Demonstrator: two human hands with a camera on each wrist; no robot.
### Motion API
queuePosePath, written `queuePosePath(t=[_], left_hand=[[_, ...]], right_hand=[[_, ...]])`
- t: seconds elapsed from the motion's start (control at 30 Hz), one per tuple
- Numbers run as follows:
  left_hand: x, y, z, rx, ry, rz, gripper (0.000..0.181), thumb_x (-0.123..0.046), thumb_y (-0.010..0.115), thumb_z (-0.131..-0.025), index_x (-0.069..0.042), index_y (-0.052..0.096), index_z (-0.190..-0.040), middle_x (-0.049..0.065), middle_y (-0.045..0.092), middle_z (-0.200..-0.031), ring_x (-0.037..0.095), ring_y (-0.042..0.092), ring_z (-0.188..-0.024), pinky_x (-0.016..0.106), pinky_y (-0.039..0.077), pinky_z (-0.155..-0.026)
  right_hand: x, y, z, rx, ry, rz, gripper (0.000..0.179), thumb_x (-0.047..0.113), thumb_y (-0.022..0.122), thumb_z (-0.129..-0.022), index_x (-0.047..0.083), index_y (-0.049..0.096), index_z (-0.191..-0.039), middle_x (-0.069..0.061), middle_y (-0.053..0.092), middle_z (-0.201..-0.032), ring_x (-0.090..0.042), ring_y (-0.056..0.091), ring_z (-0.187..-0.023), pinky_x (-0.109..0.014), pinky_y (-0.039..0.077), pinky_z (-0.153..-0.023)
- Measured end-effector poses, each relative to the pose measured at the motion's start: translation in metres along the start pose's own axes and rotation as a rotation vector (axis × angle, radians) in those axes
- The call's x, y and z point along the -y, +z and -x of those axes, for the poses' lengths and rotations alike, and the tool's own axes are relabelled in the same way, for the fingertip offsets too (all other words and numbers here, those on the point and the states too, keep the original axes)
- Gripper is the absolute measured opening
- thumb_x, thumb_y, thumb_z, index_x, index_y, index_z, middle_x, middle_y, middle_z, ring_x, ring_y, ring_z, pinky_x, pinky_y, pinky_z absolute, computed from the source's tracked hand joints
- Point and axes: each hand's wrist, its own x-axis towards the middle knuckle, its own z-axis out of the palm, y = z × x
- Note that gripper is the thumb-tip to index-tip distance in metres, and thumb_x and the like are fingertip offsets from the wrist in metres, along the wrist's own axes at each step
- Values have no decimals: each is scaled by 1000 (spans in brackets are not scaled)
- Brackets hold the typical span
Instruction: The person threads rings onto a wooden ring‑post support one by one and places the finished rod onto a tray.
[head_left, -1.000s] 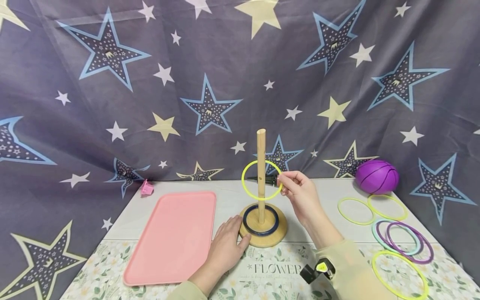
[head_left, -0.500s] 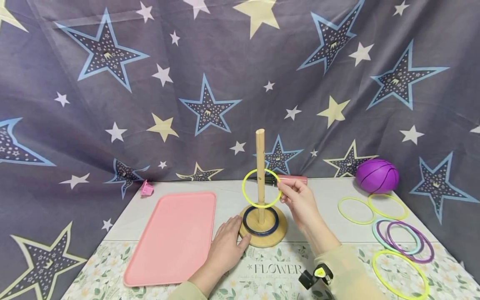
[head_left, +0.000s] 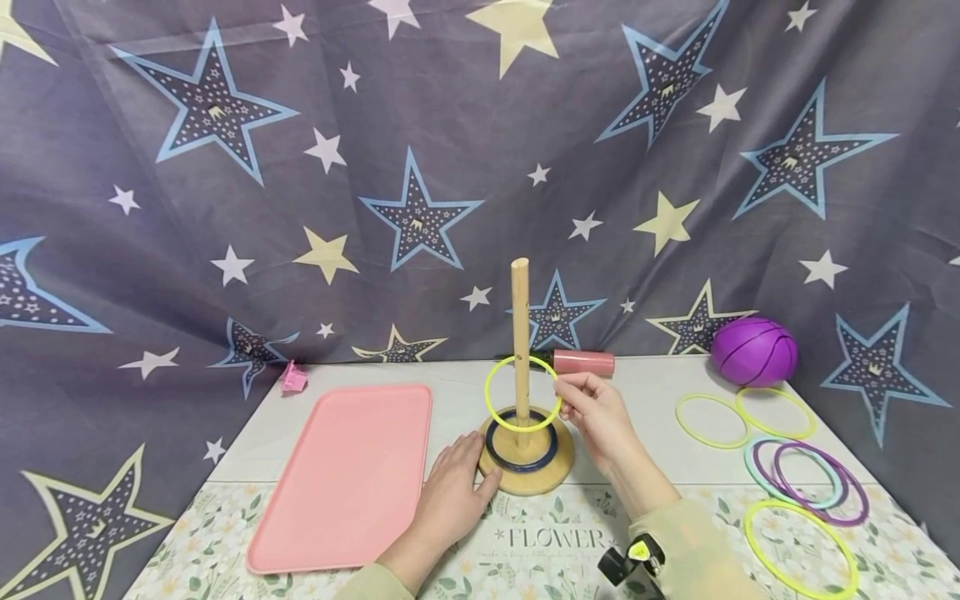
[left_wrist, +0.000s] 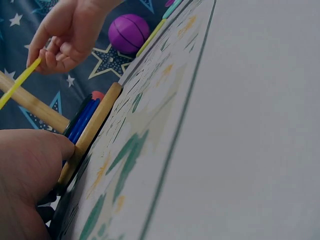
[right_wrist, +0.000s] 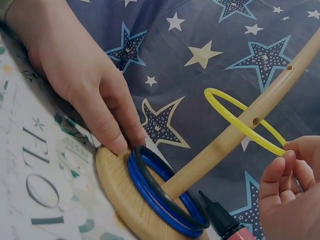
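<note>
My right hand (head_left: 600, 421) pinches a yellow ring (head_left: 489, 406) between thumb and fingers. The ring is round the wooden post (head_left: 521, 325), held above the base, as the right wrist view shows. On the round wooden base (head_left: 558, 471) lie stacked blue and black rings (right_wrist: 142, 187), circling the foot of the post. My left hand (head_left: 453, 492) rests at the left edge of the base, its thumb and fingertips touching the wood. In the left wrist view the left hand (left_wrist: 30, 165) covers part of the base.
A pink tray (head_left: 345, 483) lies left of the stand. Several loose rings (head_left: 806, 479) in yellow, purple and turquoise lie at the right, below a purple ball (head_left: 753, 352). Behind the post is a pink-and-black hand pump (head_left: 583, 362). A small pink object (head_left: 294, 377) sits at the back left.
My right hand has lowered the yellow ring along the post, from about mid-height to nearer the base. The pump behind has come more into view. My left hand has stayed in place.
</note>
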Motion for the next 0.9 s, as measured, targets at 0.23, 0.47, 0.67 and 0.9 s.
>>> queuePosePath(t=[0.23,0.47,0.67,0.9], left_hand=[[-2,0,0,5,-8,7,68,-33,69,-109,9,49,-160,26,48,-167,43,40,-159,59,25,-133],[-1,2,0,2,-1,1,68,-33,68,-110,7,49,-161,26,48,-167,42,40,-159,59,24,-134],[1,4,-2,4,-3,-6,68,-35,68,-110,7,49,-161,25,47,-168,41,40,-159,58,24,-134],[0,4,-3,6,-3,0,68,-34,67,-111,7,49,-161,25,47,-168,41,39,-160,59,23,-134]], right_hand=[[-6,-7,-2,12,28,19,5,-2,70,-105,2,71,-108,-3,64,-90,-9,57,-70,-18,52,-63],[-13,-16,-4,45,57,47,8,-5,67,-105,2,70,-107,-3,63,-91,-9,57,-71,-17,52,-63],[-19,-22,-7,55,75,73,5,-4,68,-105,-1,71,-109,-3,64,-92,-9,58,-72,-17,54,-64],[-23,-24,-8,72,83,122,13,-3,68,-105,-10,68,-116,-4,64,-91,-10,57,-72,-18,54,-63]])
